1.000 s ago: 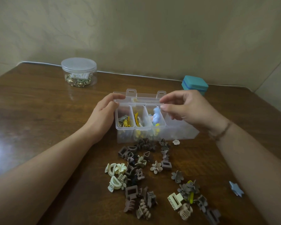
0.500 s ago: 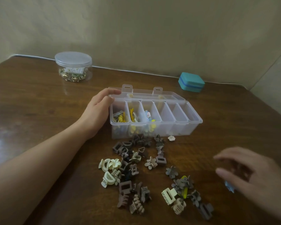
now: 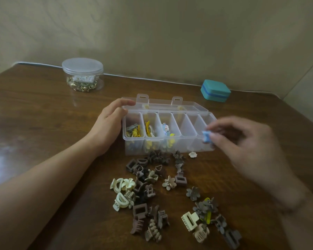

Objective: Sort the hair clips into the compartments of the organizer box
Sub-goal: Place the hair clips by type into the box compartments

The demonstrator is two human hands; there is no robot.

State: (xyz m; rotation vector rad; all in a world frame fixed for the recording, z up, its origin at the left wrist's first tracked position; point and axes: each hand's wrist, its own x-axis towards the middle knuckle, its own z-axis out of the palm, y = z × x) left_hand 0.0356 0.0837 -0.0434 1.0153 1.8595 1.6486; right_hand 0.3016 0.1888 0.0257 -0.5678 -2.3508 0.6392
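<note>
The left hand (image 3: 107, 127) rests against the left end of the box (image 3: 202, 147), fingers loosely curved over its open lid's corner; the right hand (image 3: 246, 141), blurred, pinches a small blue clip (image 3: 205, 137) between thumb and fingertips just over the box's right end; the box sits mid-table (image 3: 34, 114); loose clips (image 3: 145, 188) lie scattered toward the near edge; the three left compartments hold clips.

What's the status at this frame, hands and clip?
Left hand steadies organizer box. Right hand pinches blue clip at the box's right end. Nothing in the way.
</note>
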